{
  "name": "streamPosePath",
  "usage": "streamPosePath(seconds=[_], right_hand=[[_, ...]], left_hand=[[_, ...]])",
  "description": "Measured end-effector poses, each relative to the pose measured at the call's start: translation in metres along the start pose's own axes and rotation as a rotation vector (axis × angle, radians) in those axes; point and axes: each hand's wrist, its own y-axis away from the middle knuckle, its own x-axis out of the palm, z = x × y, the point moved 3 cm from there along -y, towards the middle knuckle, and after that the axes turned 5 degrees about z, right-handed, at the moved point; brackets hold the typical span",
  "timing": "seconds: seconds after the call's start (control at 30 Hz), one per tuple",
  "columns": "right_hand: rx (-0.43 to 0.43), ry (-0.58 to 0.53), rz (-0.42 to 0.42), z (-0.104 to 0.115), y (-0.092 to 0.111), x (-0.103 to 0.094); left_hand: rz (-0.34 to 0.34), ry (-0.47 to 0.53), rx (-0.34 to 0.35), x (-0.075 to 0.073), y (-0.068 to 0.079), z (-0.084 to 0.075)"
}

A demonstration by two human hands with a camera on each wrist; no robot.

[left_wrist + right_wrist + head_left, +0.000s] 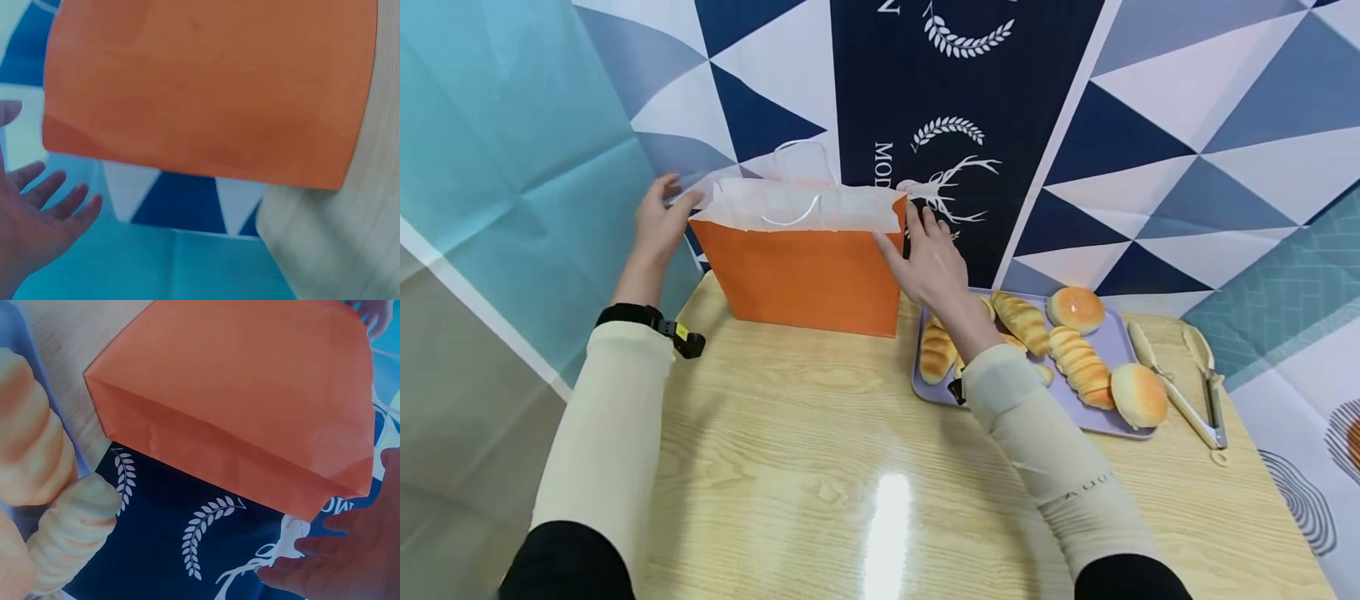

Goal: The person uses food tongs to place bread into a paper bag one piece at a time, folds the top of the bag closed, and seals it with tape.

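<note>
An orange paper bag (805,279) stands upright on the table, its white-lined top open and its white string handles (793,212) showing. My left hand (661,221) is beside the bag's upper left corner, and in the left wrist view its spread fingers are apart from the orange side. At the upper right corner is my right hand (934,262), thumb in front of the bag and fingers along its side. The right wrist view shows those fingers (312,544) extended close to the bag's edge; whether they touch it I cannot tell.
A purple tray (1105,421) with several bread rolls, such as a round bun (1077,310) and a ridged roll (1081,367), lies under and right of my right forearm. Tongs (1187,408) lie beyond it. A patterned cloth backdrop (1150,183) rises behind the wooden table (790,467).
</note>
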Motion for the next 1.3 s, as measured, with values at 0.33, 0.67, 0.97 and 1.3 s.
streamPosePath(seconds=[0.33,0.67,0.97,1.3], right_hand=[[-0.014,-0.182,-0.036,0.005,-0.015,0.018],[-0.023,-0.535,0.021,-0.002,-0.018,0.038],[0.047,-0.651,0.126,-0.004,-0.012,0.036],[0.009,-0.659,0.204,0.0,0.006,0.031]], left_hand=[[0.322,0.422,-0.101,-0.001,-0.003,0.039],[0.564,0.564,-0.016,0.015,0.003,0.053],[0.713,0.599,0.093,0.021,0.012,0.054],[0.663,0.594,0.083,0.01,0.047,0.056]])
